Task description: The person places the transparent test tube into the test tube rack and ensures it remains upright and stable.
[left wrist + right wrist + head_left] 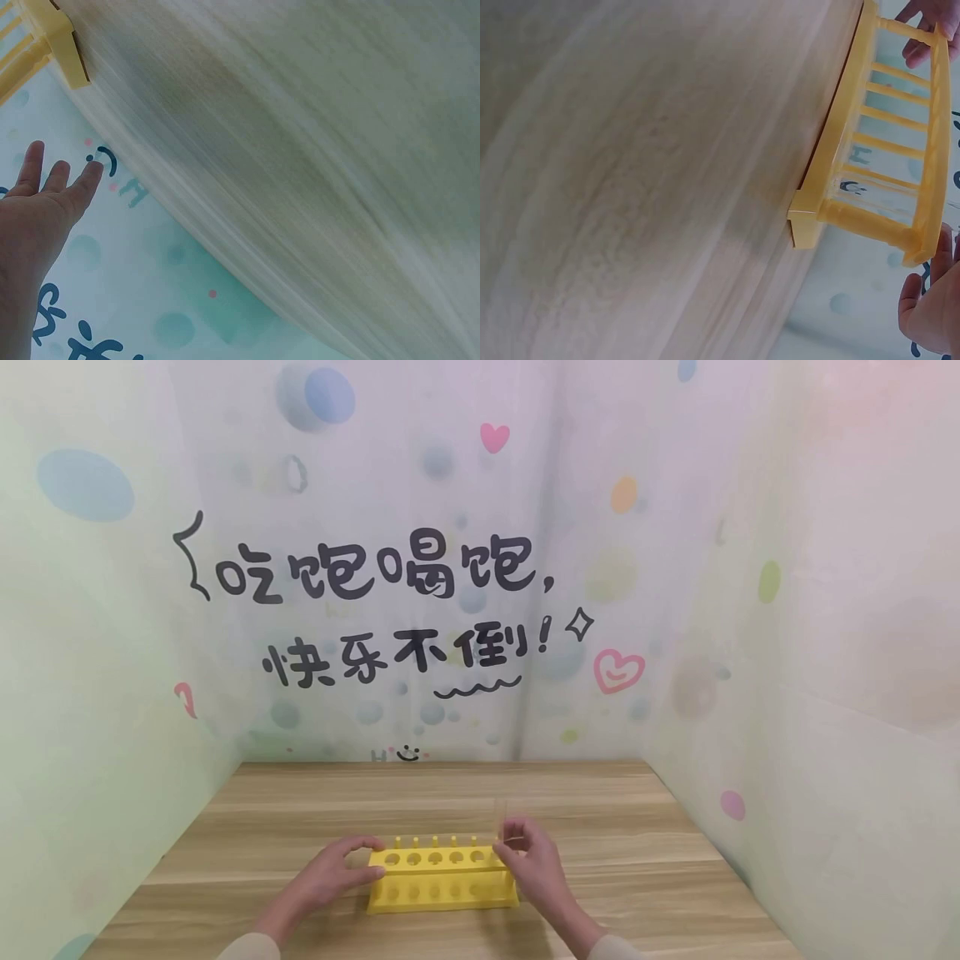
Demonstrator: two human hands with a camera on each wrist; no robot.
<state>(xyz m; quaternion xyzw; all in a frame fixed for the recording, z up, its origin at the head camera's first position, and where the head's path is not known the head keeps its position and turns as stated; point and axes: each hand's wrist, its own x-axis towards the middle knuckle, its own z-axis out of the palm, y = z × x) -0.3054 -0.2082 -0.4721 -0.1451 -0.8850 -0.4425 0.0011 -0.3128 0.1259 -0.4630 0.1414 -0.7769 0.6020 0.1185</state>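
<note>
A yellow test tube rack stands on the table, with a row of round holes in its top board and short pegs along its back edge. My left hand grips the rack's left end, thumb at the front of the top board and fingers at the back corner. At the right end, my right hand pinches a clear test tube, which stands upright at the rightmost hole. The tube is faint against the wall. From the right wrist, the right hand shows close beside the rack's end post.
The wood-grain table runs back to a printed wall curtain with dark lettering. Similar pale curtains close off the left side and the right side.
</note>
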